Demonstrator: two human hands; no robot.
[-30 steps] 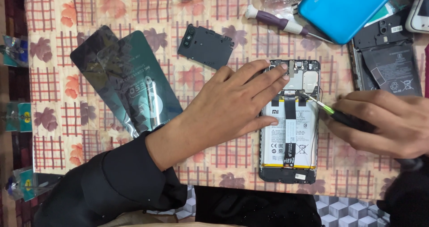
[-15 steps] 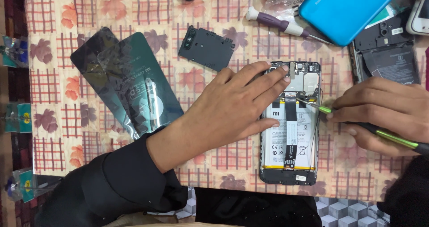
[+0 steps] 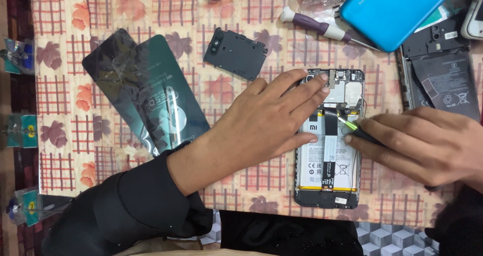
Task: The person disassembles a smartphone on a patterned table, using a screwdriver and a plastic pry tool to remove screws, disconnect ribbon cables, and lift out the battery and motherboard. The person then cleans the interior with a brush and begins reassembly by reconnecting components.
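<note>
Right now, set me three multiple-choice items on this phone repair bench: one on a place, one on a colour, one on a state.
1. Where does the left hand rest?
A. On the opened phone
B. On the purple-handled screwdriver
C. On the dark foil pouches

2. What colour is the loose back cover at the top right?
A. Red
B. Bright blue
C. White

3. What state is the phone under the hands in?
A. Closed, screen up
B. Wrapped in foil
C. Back off, battery and board exposed

Answers:
1. A, the fingers lie across the phone's upper left edge.
2. B, it is a plain blue shell lying beside the screwdriver.
3. C, the battery and circuit board show, and the right hand holds a green-tipped tool to the middle of it.
</note>
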